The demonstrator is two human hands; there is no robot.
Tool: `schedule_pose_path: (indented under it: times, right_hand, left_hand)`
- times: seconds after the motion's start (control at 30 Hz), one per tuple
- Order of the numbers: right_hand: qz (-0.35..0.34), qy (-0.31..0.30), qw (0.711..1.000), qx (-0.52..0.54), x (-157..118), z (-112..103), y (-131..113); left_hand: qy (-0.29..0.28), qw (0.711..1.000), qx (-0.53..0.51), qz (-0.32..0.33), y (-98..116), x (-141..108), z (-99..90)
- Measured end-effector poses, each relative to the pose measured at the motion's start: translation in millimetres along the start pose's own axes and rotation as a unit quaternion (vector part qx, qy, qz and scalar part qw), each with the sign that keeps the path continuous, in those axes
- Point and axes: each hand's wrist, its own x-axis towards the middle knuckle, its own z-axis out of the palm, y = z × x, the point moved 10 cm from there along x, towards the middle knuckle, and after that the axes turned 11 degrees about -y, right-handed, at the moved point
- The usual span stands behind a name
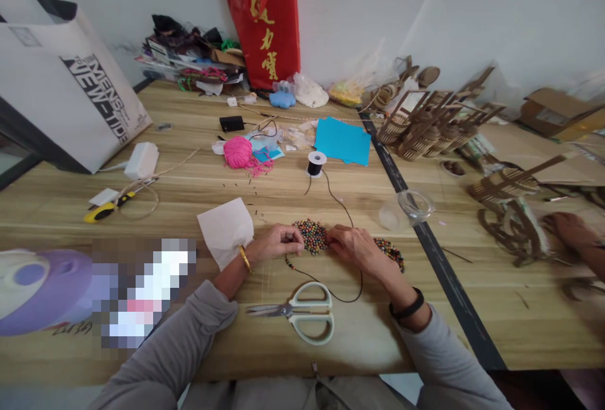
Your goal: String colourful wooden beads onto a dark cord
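Observation:
A pile of small multicoloured beads (312, 233) lies on the table between my hands. My left hand (276, 241) is closed in a pinch at the pile's left side. Just under its fingers, a thin black cord (331, 295) rises with a few beads threaded near that end. My right hand (357, 249) has its fingers drawn together at the pile's right edge; what they pinch is hidden. The cord loops below both hands and runs behind the right one to a spool (316, 163). Scissors (302, 312) with pale handles lie open nearer to me.
More beads (392, 252) lie right of my right hand. White paper (227, 230), pink yarn (237, 152), blue sheets (343, 140), a yellow cutter (106, 208) and a clear round container (416, 205) are around. Another person's hand (570, 230) is by woven brown pieces (513, 227).

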Motion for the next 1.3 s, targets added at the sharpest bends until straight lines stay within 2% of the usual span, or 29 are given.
schedule_pose_path:
  times: [0.27,0.4,0.57,0.77,0.87,0.97,1.07,1.3]
  right_hand:
    - [-0.012,0.022,1.0,0.004,-3,-1,1]
    - [-0.018,0.059,0.995,0.082,-4,-11,6]
    - [-0.096,0.115,0.951,0.27,-4,-18,-8]
    - [-0.124,0.147,0.916,0.351,-2,-9,-25]
    - [-0.138,0.18,0.906,0.357,-5,-12,-30]
    - [-0.19,0.211,0.903,0.322,-11,-18,-41]
    - [-0.234,0.216,0.908,0.272,-15,-18,-54]
    - [-0.236,0.218,0.917,0.237,-13,-11,-59]
  left_hand:
    - [-0.002,1.0,-0.001,0.001,-3,0,0.0]
    - [-0.002,1.0,0.003,0.002,-5,1,-0.7]
    - [-0.005,1.0,0.006,0.007,-8,1,-1.4]
    - [-0.002,1.0,0.014,0.01,-6,1,-2.1]
    - [-0.001,1.0,0.018,0.005,-6,1,-1.9]
    - [-0.005,1.0,0.017,0.007,-5,1,-1.4]
    - [-0.013,1.0,0.009,0.017,-6,2,-0.6]
    - [-0.013,1.0,-0.003,0.019,-5,1,0.0]
